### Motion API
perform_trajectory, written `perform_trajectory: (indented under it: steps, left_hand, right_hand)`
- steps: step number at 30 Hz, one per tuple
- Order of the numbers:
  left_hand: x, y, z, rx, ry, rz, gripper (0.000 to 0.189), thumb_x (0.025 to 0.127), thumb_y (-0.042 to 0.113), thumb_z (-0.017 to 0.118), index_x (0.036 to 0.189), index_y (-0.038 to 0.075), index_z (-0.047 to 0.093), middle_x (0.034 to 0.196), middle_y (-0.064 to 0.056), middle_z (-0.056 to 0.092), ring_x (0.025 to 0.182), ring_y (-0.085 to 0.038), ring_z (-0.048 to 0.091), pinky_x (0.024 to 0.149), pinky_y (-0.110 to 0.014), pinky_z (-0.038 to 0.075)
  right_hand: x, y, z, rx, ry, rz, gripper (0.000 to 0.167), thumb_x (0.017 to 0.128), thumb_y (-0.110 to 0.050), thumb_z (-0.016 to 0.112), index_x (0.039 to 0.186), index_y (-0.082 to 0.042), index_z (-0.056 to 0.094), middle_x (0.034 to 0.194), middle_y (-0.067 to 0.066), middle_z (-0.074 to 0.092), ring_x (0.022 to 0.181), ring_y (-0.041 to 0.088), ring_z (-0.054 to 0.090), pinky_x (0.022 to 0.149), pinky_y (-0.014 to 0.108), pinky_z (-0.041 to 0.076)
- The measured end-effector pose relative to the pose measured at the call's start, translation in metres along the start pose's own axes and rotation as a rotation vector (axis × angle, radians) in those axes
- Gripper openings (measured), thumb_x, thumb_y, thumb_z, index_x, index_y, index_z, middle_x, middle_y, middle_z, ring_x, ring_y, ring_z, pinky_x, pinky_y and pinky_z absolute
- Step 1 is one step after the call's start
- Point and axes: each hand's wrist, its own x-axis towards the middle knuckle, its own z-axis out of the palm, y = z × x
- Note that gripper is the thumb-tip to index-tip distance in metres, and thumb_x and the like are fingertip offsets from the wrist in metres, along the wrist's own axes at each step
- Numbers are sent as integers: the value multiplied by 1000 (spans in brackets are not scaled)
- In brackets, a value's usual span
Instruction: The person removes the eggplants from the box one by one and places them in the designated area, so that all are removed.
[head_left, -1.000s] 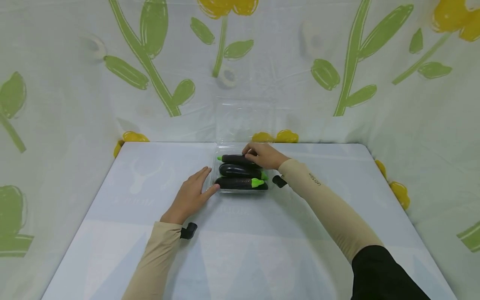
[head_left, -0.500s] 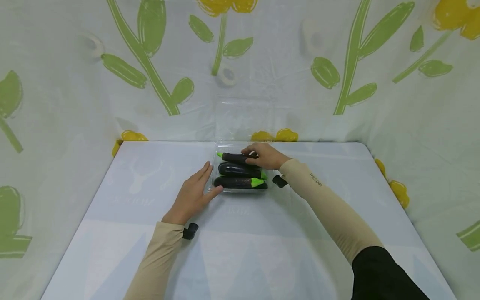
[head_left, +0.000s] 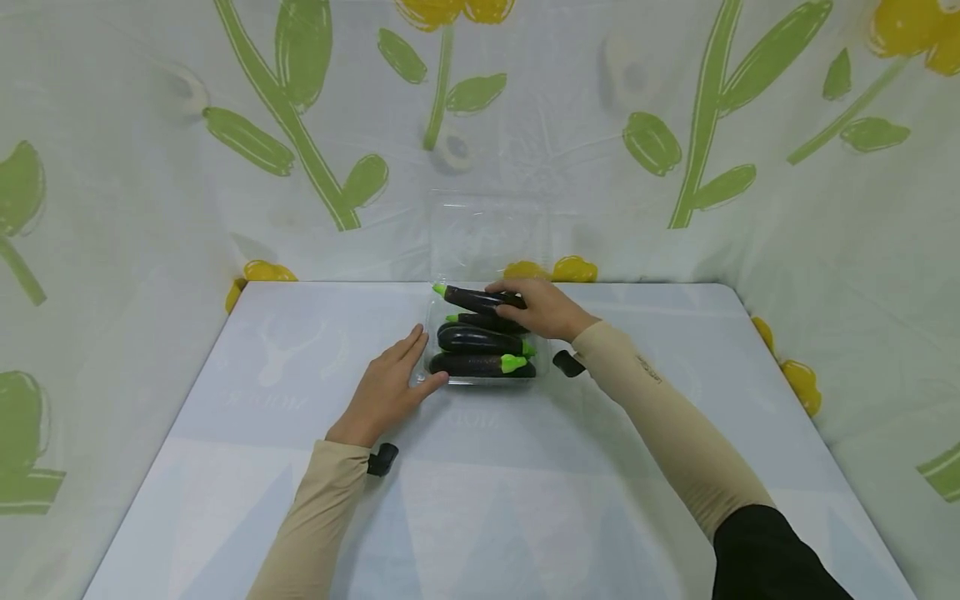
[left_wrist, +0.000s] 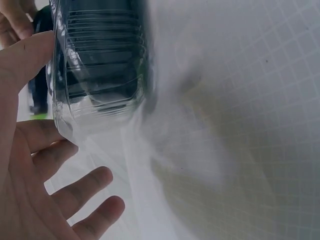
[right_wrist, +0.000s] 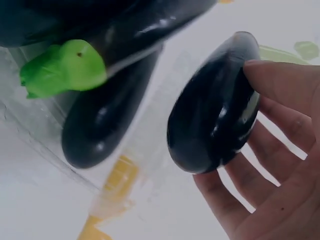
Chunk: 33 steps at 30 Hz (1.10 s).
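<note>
My right hand (head_left: 546, 307) grips a dark purple eggplant (head_left: 472, 298) with a green stem, raised at the far side of a clear plastic container (head_left: 486, 382). In the right wrist view the thumb lies on one side of this eggplant (right_wrist: 212, 110) and the fingers on the other. Several more eggplants (head_left: 480, 340) lie side by side inside the container, some partly hidden. My left hand (head_left: 378, 396) rests against the container's left end. In the left wrist view its thumb and fingers touch the clear wall (left_wrist: 95, 95), the fingers spread and fairly straight.
The container's transparent lid (head_left: 480, 237) stands raised at the back, against the flower-patterned curtain (head_left: 555, 108). The curtain surrounds the white table (head_left: 247, 400) at the back and sides. A small black device (head_left: 382, 460) sits on the left wrist, another (head_left: 568, 363) on the right.
My right hand has lifted the rearmost eggplant upward and back, uncovering another eggplant beneath it. The left hand has shifted slightly inward against the container.
</note>
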Motion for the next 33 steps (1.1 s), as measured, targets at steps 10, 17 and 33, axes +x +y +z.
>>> perform_trajectory:
  steps: [10, 17, 33]
  left_hand:
    - [0, 2, 0, -1, -18, -19, 87, 97, 61, 58, 156, 2, 36, 165, -9, 27, 147, -35, 34, 118, -51, 31]
    - [0, 1, 0, -1, -24, -25, 88, 96, 61, 58, 157, 2, 35, 166, -9, 26, 148, -35, 33, 119, -51, 29]
    - [-1, 0, -1, 0, -21, -3, 85, 97, 57, 60, 156, 0, 35, 165, -12, 27, 147, -36, 34, 118, -51, 31]
  right_hand:
    - [-28, 3, -18, -37, 209, -150, 41, 97, -11, 70, 137, -10, 62, 137, 5, 62, 125, 22, 57, 106, 40, 46]
    - [-52, 19, -26, -67, 319, -181, 43, 96, -9, 71, 138, -13, 62, 135, 3, 64, 124, 22, 57, 102, 41, 48]
    - [-102, 89, -39, -140, 359, 52, 43, 93, -2, 72, 135, -10, 64, 134, 11, 64, 124, 30, 59, 102, 47, 48]
